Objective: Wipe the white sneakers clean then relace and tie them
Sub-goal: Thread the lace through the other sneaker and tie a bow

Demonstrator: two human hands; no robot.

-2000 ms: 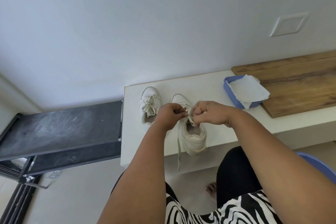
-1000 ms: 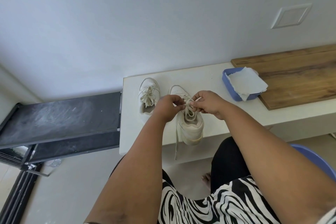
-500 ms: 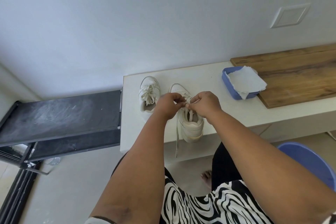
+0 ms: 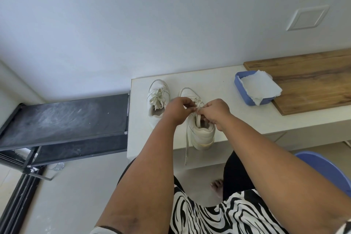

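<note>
Head view: right sneaker (image 4: 201, 131) at white bench (image 4: 218, 85) front edge, left sneaker (image 4: 157, 100) beside it, bow tied. Left hand (image 4: 177, 110) and right hand (image 4: 215, 111) both pinch flat lace (image 4: 187, 146) above tongue. Lace looks soft, limp; take hold near eyelets. Loose end dangles off edge.

I can read no text, label, brand or number anywhere here, whether on the sneakers, the desk, or the wall plate.
</note>
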